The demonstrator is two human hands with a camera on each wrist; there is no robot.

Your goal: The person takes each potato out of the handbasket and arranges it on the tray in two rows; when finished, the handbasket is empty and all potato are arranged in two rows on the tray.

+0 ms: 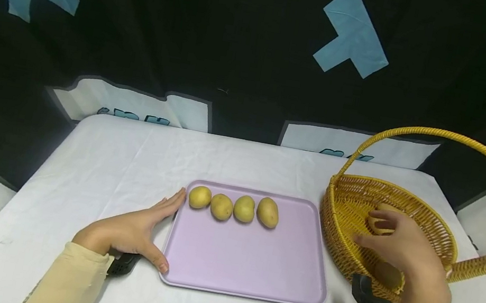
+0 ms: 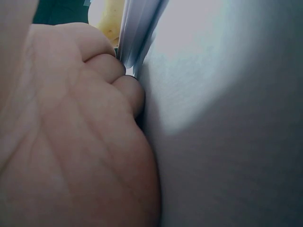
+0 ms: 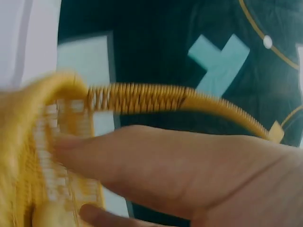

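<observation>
A row of several yellow-brown potatoes (image 1: 221, 207) lies along the far left part of a lilac tray (image 1: 249, 260). My left hand (image 1: 133, 229) rests at the tray's left edge, fingers stretched toward the far corner and thumb at the near one. In the left wrist view, its curled-looking finger bases touch the tray's side (image 2: 137, 33). My right hand (image 1: 406, 243) reaches down into a yellow wicker basket (image 1: 331, 230), thumb and fingers parted over a potato (image 1: 388, 208). The right wrist view shows the thumb stretched out, with a potato (image 3: 49, 215) beyond the fingertips.
The basket's tall arched handle (image 1: 453, 136) rises over the right forearm. Another potato (image 1: 388, 275) sits in the basket's near side, partly under the wrist. A white cloth (image 1: 246, 163) covers the table, and a dark curtain (image 1: 240, 54) hangs behind it.
</observation>
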